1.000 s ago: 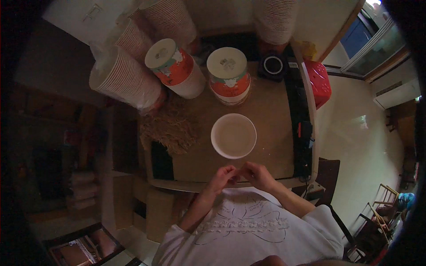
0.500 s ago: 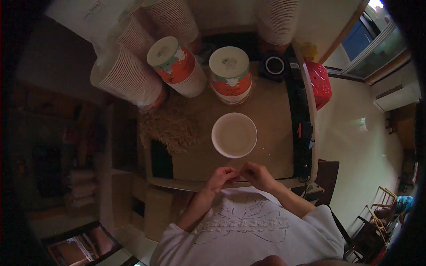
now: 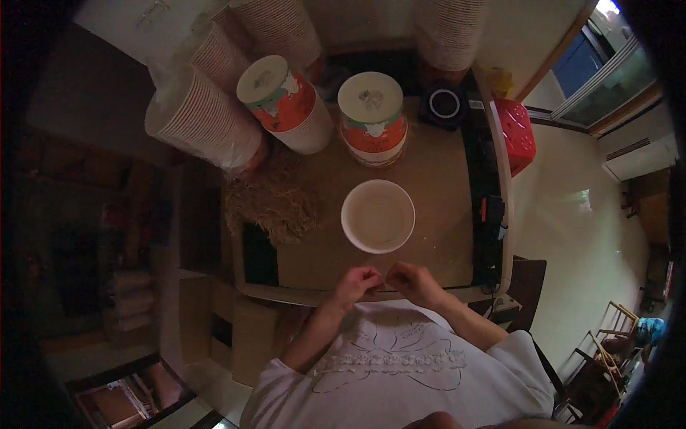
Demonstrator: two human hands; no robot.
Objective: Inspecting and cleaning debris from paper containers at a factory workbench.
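Note:
Close together at the near edge of the table, my left hand (image 3: 359, 283) and my right hand (image 3: 414, 280) are both closed, fingertips pinched. Whatever lies between the fingers is too small and dark to make out. Just beyond them a white paper bowl (image 3: 378, 217) stands upright, its open top facing me. Left of the bowl lies a loose heap of brown, stringy fibres (image 3: 275, 204). Behind the bowl is an upturned stack of paper bowls (image 3: 373, 125) with an orange and green print; a taller printed stack (image 3: 286, 107) leans beside it.
Wrapped stacks of white paper cups or bowls (image 3: 204, 118) crowd the back left, with another wrapped stack (image 3: 451, 36) at the back right. A dark round-topped device (image 3: 443, 106) sits near it. A red plastic stool (image 3: 514, 136) stands past the table's right edge.
My hands stay pinched near each other with only a slight shift of the fingers. The view has tilted a little; the things on the table stay in place.

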